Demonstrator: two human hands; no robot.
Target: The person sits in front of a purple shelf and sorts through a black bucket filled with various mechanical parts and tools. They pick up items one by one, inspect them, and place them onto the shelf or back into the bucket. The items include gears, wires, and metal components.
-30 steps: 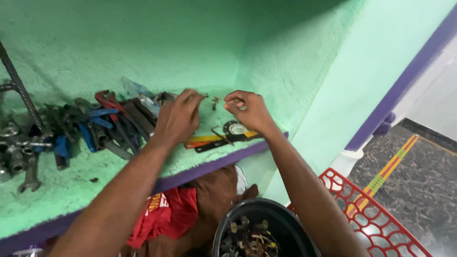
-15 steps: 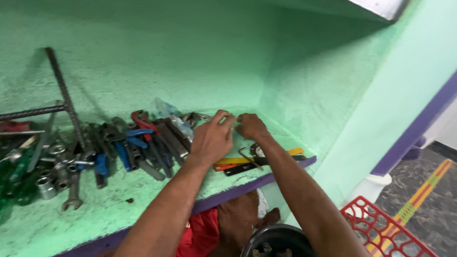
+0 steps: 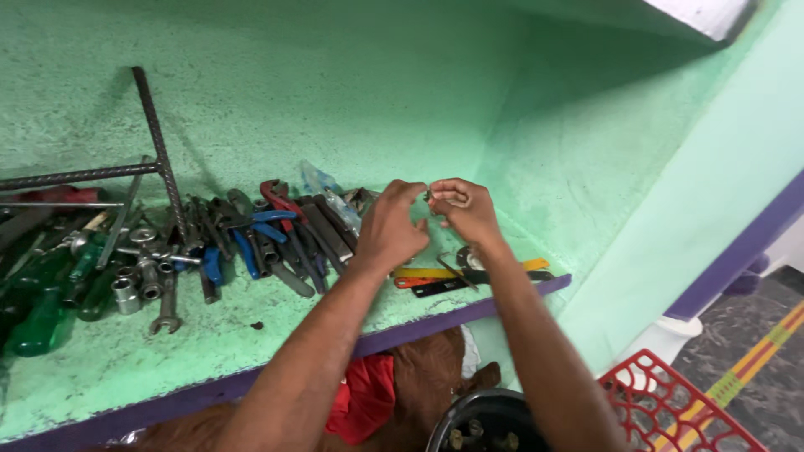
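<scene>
green shelf point(image 3: 251, 351) | pliers point(image 3: 251, 230), wrenches point(image 3: 167, 305), sockets point(image 3: 126, 293), screwdrivers point(image 3: 50, 310)

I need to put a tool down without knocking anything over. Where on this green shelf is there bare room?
The front strip of the shelf, between the open-end wrench and the purple edge, is bare. So is the right back corner behind the right hand. It is crowded from the sockets across the pliers to the left hand.
</scene>
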